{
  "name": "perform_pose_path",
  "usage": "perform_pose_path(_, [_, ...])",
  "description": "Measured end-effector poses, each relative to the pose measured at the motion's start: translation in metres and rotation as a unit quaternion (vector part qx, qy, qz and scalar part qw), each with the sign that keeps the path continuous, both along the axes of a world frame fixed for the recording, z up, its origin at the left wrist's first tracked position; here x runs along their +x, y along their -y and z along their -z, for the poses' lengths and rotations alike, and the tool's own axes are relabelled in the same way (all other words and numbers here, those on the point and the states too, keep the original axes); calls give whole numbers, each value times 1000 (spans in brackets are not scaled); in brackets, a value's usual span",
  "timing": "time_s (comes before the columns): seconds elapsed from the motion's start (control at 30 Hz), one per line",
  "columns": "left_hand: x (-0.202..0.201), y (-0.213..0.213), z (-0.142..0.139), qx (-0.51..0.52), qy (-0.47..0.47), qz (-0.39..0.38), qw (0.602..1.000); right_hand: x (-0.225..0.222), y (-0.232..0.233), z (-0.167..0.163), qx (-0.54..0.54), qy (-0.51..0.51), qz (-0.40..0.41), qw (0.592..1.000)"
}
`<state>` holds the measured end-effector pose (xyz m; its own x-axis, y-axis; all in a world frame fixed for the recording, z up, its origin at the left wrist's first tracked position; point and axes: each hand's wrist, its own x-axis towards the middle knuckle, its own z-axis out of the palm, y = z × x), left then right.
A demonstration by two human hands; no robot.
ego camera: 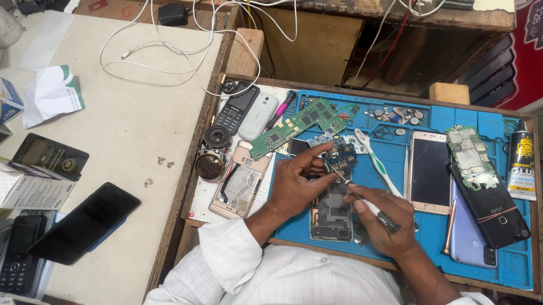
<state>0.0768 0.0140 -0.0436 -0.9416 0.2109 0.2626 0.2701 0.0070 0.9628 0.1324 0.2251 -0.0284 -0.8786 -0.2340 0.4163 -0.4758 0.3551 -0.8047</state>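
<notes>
The left hand (pixel 294 186) pinches a small blue circuit board (pixel 340 157) by its edges; the right hand (pixel 384 224) grips a screwdriver (pixel 370 205). The board looks light, stiff and fragile.

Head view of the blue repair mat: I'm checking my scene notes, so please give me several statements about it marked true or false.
1. The right hand holds a slim grey-handled screwdriver. True.
2. The left hand rests on the white toothbrush. False: its fingers pinch a small blue circuit board.
3. An opened grey phone frame lies on the blue silicone mat under the hands. True.
4. The long green circuit board lies right of the gold-edged smartphone. False: it lies left of it.
</notes>
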Motion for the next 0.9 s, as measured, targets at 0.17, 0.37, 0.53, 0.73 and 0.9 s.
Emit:
perform_pose_path(0.17, [0,1,0,-37,-10,-10,999,1,-1,-3,11,-1,6,1000])
perform_pose_path(0.37, [0,-1,0,-16,-5,-25,1000,2,0,-5,14,-21,9,1000])
perform_pose_path(0.53, [-1,-2,1,5,7,-25,1000,4,-3,0,-32,-21,37,999])
perform_pose_path(0.73, [-1,-2,-1,7,13,-28,1000,4,-5,4,-39,-1,52,998])
perform_pose_path(0.9, [-1,-2,-1,10,4,-22,1000,0,-2,2,-38,-7,35,999])
